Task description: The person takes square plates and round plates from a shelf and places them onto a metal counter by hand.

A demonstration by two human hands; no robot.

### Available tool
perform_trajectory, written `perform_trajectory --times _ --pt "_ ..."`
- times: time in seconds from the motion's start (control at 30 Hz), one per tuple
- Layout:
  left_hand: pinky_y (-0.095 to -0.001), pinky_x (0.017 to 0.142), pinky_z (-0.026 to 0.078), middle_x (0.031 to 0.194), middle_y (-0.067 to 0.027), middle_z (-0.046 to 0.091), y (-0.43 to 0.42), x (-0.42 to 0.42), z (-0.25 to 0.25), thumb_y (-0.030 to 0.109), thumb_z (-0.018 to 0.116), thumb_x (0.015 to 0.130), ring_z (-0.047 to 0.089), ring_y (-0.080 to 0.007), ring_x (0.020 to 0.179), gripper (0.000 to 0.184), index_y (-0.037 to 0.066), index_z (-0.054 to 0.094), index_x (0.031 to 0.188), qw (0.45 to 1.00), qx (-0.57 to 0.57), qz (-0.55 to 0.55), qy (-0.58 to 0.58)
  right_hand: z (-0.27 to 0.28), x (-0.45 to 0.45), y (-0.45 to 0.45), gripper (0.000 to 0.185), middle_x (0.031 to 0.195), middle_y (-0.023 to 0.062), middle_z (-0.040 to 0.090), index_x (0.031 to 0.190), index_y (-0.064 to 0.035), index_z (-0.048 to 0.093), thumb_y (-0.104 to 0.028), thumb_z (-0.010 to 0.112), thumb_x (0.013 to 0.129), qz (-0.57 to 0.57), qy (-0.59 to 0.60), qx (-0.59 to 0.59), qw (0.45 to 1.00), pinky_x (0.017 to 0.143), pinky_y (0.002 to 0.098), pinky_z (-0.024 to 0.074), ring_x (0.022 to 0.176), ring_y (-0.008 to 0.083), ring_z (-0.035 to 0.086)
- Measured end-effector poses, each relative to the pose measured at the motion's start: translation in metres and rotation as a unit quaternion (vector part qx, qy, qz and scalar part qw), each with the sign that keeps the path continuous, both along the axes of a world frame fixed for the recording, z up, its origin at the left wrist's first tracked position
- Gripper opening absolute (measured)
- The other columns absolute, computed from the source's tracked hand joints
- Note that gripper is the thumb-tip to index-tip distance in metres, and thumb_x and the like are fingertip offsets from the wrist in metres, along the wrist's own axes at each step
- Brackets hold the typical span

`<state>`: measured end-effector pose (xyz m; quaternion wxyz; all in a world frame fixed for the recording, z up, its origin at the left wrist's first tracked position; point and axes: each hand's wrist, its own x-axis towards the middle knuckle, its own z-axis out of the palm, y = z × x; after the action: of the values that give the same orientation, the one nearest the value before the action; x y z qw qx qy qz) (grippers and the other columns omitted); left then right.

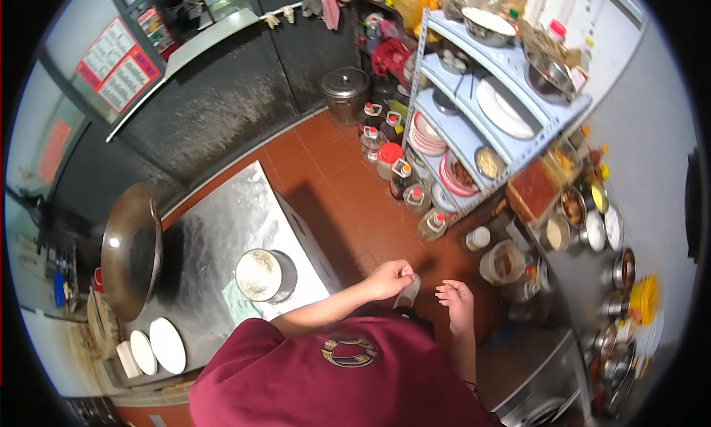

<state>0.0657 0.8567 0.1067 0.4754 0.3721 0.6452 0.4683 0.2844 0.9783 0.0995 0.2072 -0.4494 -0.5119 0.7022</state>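
Observation:
My left hand (392, 279) is held in front of my body, above the floor just off the steel table's corner. Its fingers are curled in, and nothing shows in them. My right hand (455, 301) is raised a little to the right, fingers bent but apart, holding nothing. The two hands do not touch. Nearest to my left forearm, on the steel table (215, 227), stands a round metal pot (259, 275) with a pale, whitish top. A light green cloth (241, 302) lies beside and partly under it.
A large wok (132, 253) stands tilted at the table's left, near white oval plates (167, 345). Ahead, a blue shelf rack (474, 64) holds dishes and bowls. Several bottles (402, 179) and a lidded pot (346, 94) stand on the red floor. Seasoning bowls (595, 231) line the right counter.

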Motion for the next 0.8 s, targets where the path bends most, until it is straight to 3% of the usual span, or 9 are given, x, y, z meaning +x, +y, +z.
perform_trajectory --times 0.33,0.4,0.8 --pt "-0.0275 0.071 0.05 0.082 0.0 0.063 0.122 -0.013 0.038 0.011 0.064 0.095 0.058 -0.0086 0.078 0.009 0.003 0.062 0.095 0.994 -0.029 0.103 -0.037 0.028 -0.064 0.153 0.019 0.099 0.0077 0.072 0.116 -0.0025 0.063 -0.014 0.061 0.101 0.127 0.061 -0.009 0.99 0.071 0.0246 0.051 0.082 0.0114 0.066" --pt "-0.0278 0.072 0.05 0.083 -0.0003 0.063 0.14 -0.014 0.037 0.011 0.064 0.095 0.059 -0.0093 0.078 0.009 0.002 0.063 0.096 0.994 -0.019 0.111 0.004 0.033 -0.072 0.171 0.02 0.099 0.0074 0.071 0.117 -0.0022 0.063 -0.013 0.062 0.1 0.14 0.058 -0.013 0.988 0.071 0.0247 0.051 0.082 0.0112 0.066" --pt "-0.0281 0.072 0.05 0.085 -0.0012 0.064 0.204 -0.058 0.036 0.013 0.066 0.095 0.059 -0.009 0.08 0.011 0.003 0.063 0.097 0.99 -0.013 0.142 -0.01 0.036 -0.127 0.244 0.023 0.101 0.007 0.07 0.119 -0.0028 0.061 -0.013 0.062 0.098 0.119 0.084 -0.019 0.989 0.072 0.0244 0.0506 0.082 0.0126 0.066"
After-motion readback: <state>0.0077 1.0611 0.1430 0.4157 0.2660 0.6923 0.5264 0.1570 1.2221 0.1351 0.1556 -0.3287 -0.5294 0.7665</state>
